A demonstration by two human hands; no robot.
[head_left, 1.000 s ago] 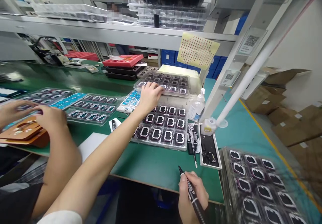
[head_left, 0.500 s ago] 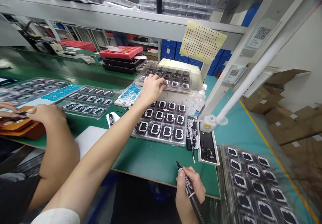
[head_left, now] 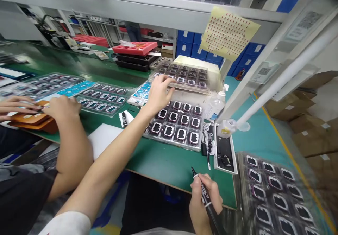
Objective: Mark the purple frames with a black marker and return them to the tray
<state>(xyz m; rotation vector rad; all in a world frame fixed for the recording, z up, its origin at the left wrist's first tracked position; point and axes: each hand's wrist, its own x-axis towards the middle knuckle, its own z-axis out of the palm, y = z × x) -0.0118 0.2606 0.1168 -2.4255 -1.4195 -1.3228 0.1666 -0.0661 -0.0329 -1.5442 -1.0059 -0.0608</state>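
Note:
My left hand (head_left: pixel 160 92) reaches over the near left edge of a clear plastic tray (head_left: pixel 194 86) at the back. Thumb and fingers are apart, and I see nothing between them. That tray holds rows of dark, white-rimmed square parts. Below the hand lies a second clear tray (head_left: pixel 175 146) of similar black parts with white frames, its upper left hidden by my left forearm. My right hand (head_left: pixel 204 201) is closed around a black marker (head_left: pixel 207 200) at the near table edge. The marker is uncapped, its tip pointing away from me.
A co-worker's hands (head_left: pixel 62 110) work with an orange tray (head_left: pixel 39 122) on the left. Stacked part trays (head_left: pixel 280 199) stand at the lower right. A pump bottle (head_left: pixel 218 103), pens (head_left: pixel 204 145) and a white-rimmed box (head_left: pixel 224 150) line the right side. A shelf post (head_left: pixel 274 62) rises there.
The view has shifted, so the bench appears farther right. My left hand has moved slightly left relative to the back tray, uncovering another part. My right hand still holds the marker.

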